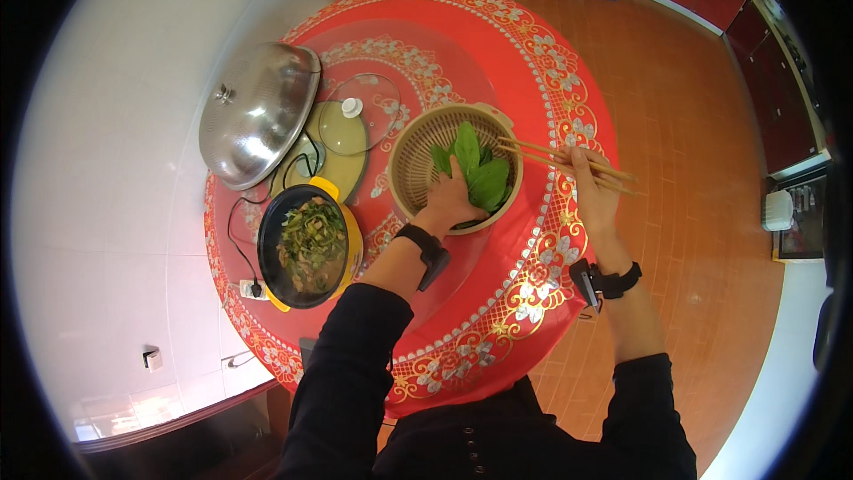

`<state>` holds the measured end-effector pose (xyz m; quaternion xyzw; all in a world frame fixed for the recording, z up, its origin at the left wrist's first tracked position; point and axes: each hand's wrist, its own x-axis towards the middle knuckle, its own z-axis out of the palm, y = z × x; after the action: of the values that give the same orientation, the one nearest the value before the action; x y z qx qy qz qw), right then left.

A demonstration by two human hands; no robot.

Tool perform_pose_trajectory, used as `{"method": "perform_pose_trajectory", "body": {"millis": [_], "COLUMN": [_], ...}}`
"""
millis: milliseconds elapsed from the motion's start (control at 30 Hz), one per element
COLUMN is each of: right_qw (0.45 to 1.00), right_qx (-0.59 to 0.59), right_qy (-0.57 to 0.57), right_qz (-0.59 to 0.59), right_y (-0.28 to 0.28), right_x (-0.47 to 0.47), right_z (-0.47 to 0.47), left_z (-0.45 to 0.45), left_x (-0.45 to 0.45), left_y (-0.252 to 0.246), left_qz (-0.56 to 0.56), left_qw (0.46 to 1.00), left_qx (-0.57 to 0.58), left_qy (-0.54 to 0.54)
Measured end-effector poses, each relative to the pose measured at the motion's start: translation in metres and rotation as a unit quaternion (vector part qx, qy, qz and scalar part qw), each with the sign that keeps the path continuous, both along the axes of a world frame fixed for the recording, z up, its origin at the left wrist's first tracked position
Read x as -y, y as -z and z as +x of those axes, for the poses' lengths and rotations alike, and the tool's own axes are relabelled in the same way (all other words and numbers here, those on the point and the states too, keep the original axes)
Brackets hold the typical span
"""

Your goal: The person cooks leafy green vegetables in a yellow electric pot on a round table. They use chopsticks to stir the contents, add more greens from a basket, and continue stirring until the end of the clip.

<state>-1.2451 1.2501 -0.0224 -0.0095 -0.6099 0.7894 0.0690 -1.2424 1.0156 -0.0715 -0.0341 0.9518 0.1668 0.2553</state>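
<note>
My left hand (452,201) reaches into a tan slotted plastic basket (408,177), its fingers and thumb around green leaves (488,183). The undersides of the leaves are hidden by the hand. A pair of wooden chopsticks (543,152) is held in my right hand (590,193) at the basket's right side, tips over its rim. Left of the basket stands a yellow electric pot (353,240) with a dark inside, holding cooked greens and small brownish pieces (312,240).
A large domed metal lid (256,113) leans by the wall. A glass lid with a white knob (352,107) lies near a round yellowish board (353,170). A black power cord (230,230) runs beside the pot to a white socket (250,289). A red patterned cloth (513,80) covers the round table.
</note>
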Motion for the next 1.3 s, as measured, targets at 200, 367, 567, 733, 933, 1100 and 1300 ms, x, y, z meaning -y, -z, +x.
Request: {"method": "perform_pose_trajectory", "body": {"millis": [200, 367, 567, 733, 933, 1100, 1300], "right_qw": [1.000, 0.999, 1.000, 0.999, 0.998, 0.992, 0.953], "right_qx": [-0.026, -0.027, -0.021, -0.029, -0.047, -0.067, -0.058], "right_qy": [0.001, 0.008, 0.013, 0.011, -0.036, -0.105, -0.285], "right_qz": [-0.009, -0.015, -0.014, -0.026, 0.021, 0.000, 0.090], "right_y": [0.006, 0.004, -0.001, -0.007, -0.030, -0.063, -0.076], "right_x": [-0.003, -0.010, -0.019, -0.018, 0.012, 0.071, 0.179], "right_z": [-0.003, -0.004, 0.001, 0.003, 0.007, 0.031, 0.064], "left_z": [-0.003, -0.010, -0.018, -0.006, 0.022, 0.077, 0.162], "left_x": [-0.003, 0.002, 0.014, 0.029, 0.064, 0.139, 0.231], "left_y": [0.026, 0.036, 0.024, -0.030, -0.096, -0.141, -0.163], "left_qz": [-0.143, -0.084, 0.063, 0.217, 0.389, 0.367, 0.304], "left_qw": [0.982, 0.992, 0.988, 0.954, 0.875, 0.880, 0.876], "left_qx": [-0.099, -0.085, -0.143, -0.191, -0.213, -0.235, -0.278], "left_qy": [0.079, 0.032, 0.003, -0.075, -0.194, -0.189, -0.250]}}
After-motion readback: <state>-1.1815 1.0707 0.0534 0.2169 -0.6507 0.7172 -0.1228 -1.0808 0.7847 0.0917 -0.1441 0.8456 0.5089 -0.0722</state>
